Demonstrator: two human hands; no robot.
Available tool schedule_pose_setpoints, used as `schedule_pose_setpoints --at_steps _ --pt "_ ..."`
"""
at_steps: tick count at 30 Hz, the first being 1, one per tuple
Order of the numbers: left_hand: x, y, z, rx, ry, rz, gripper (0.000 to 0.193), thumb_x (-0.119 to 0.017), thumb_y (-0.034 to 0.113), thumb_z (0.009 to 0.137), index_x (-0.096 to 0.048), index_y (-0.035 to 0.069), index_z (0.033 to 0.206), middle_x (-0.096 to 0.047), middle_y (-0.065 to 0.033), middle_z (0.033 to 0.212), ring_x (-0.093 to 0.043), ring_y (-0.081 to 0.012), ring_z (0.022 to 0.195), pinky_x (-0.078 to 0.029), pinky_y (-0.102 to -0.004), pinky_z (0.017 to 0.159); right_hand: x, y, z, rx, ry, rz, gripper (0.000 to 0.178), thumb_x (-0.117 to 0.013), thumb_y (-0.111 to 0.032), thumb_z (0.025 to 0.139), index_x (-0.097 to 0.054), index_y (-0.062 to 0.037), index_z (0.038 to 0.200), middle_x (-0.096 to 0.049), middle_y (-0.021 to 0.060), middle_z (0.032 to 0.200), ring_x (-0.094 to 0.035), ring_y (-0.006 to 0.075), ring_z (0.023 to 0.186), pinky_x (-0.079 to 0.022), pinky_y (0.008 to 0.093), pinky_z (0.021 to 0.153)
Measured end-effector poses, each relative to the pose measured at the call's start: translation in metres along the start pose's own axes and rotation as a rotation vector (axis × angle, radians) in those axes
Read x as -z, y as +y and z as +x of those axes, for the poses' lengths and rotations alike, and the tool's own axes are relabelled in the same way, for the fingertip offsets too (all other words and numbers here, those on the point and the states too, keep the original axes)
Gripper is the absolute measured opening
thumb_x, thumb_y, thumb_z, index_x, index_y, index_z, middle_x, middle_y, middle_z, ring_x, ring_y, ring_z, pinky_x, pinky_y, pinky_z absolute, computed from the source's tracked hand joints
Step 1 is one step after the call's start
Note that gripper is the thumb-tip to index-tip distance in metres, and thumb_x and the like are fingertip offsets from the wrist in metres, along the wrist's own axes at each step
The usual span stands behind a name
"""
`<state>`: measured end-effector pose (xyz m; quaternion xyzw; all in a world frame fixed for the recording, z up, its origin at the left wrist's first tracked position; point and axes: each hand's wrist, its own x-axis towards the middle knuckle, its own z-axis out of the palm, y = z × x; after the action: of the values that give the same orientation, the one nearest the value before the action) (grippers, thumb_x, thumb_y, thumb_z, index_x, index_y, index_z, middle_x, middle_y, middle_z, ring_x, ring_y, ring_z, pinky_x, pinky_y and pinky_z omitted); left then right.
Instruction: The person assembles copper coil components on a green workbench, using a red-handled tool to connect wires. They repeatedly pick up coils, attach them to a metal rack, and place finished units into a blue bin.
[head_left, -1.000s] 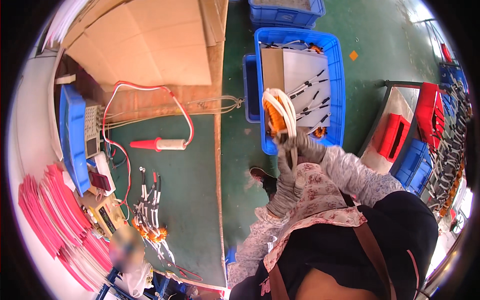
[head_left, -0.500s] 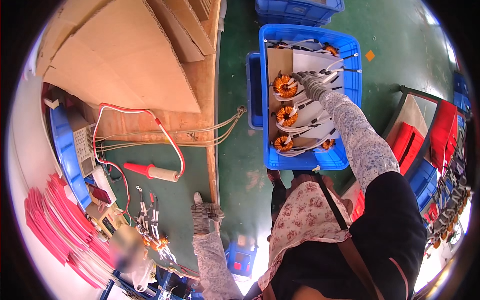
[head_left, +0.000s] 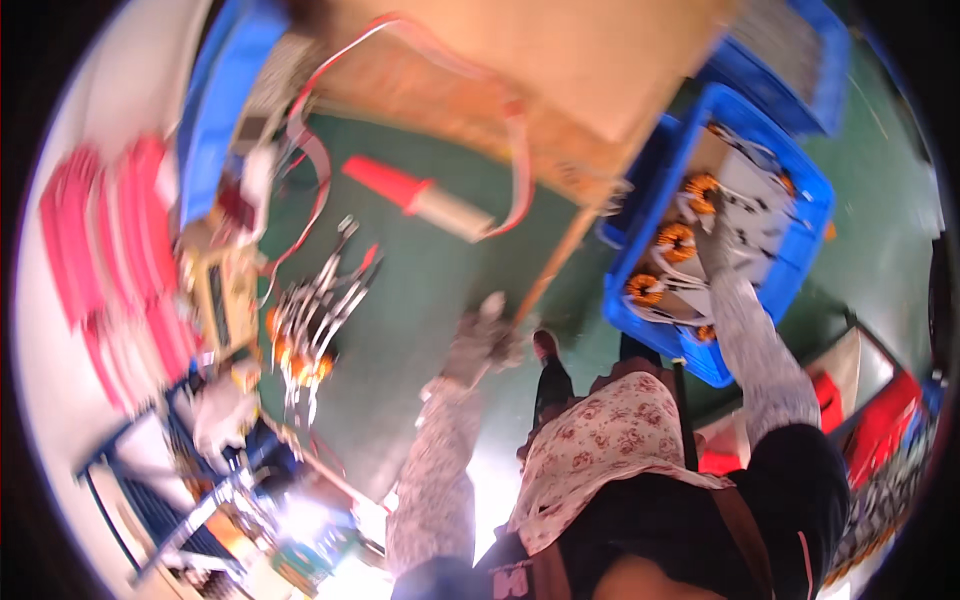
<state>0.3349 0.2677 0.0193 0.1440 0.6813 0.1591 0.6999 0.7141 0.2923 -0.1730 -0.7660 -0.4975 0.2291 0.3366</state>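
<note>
Head view: your gloved right hand [head_left: 716,243] reaches into the blue plastic crate [head_left: 800,280] among 3 orange wound coils [head_left: 676,241], grip unclear; your left hand [head_left: 478,340] rests at the green counter [head_left: 420,300] edge; more coils remain on it.

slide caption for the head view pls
Right hand reaches among coils in a blue bin; left hand grips the table edge.

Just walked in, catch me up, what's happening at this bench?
A person in gloves leans to their right, the right hand reaching into a blue crate on the floor that holds orange wound coils. The left hand rests at the edge of the green worktable. The picture is motion-blurred.
</note>
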Motion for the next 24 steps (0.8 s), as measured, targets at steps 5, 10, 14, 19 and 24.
schedule_pose_setpoints --at_steps 5,10,14,19,24 --pt "0.010 0.010 -0.016 -0.052 -0.124 0.113 0.055 -0.052 0.053 0.081 -0.061 0.000 0.069 -0.057 -0.0076 0.053 -0.050 -0.0135 0.038 -0.042 -0.0235 0.038 0.007 -0.201 -0.097 0.354 -0.276 0.359 0.035 -0.050 0.002 0.079 -0.050 -0.0029 0.114 -0.057 0.0140 0.105 -0.053 0.0245 0.101 -0.041 0.0312 0.086" --pt "0.002 -0.054 0.012 -0.455 -0.185 -0.581 0.036 -0.056 0.040 0.083 -0.062 0.004 0.079 -0.060 -0.0030 0.066 -0.058 -0.0135 0.060 -0.049 -0.0265 0.057 -0.036 -0.400 -0.162 1.048 -0.712 0.234 0.027 -0.056 -0.011 0.075 -0.056 -0.0081 0.101 -0.059 0.0098 0.093 -0.056 0.0247 0.088 -0.044 0.0368 0.077" --pt "0.041 -0.060 -0.023 -0.554 -0.292 -0.018 0.027 -0.056 0.025 0.084 -0.056 0.005 0.102 -0.059 -0.0041 0.097 -0.057 -0.0153 0.086 -0.047 -0.0293 0.079 -0.121 -0.500 -0.209 1.251 -0.672 0.232 0.032 -0.054 -0.009 0.074 -0.053 -0.0077 0.106 -0.057 0.0098 0.096 -0.055 0.0253 0.090 -0.044 0.0373 0.078" --pt "0.130 -0.160 -0.039 -1.092 0.125 0.462 0.031 -0.053 0.027 0.086 -0.054 0.007 0.109 -0.060 -0.0036 0.104 -0.059 -0.0222 0.090 -0.047 -0.0329 0.077 -0.241 -0.575 -0.245 1.158 -0.943 0.070 0.047 -0.061 -0.017 0.068 -0.049 -0.0063 0.113 -0.053 0.0124 0.110 -0.051 0.0292 0.102 -0.041 0.0381 0.086" --pt "0.300 -0.146 -0.152 -0.758 0.468 0.197 0.037 -0.067 0.025 0.076 -0.057 0.006 0.105 -0.060 -0.0104 0.096 -0.057 -0.0225 0.090 -0.046 -0.0331 0.079 -0.220 -0.567 -0.286 1.223 -0.927 -0.120 0.057 -0.061 -0.021 0.066 -0.046 -0.0029 0.118 -0.049 0.0148 0.115 -0.044 0.0296 0.111 -0.032 0.0407 0.095"
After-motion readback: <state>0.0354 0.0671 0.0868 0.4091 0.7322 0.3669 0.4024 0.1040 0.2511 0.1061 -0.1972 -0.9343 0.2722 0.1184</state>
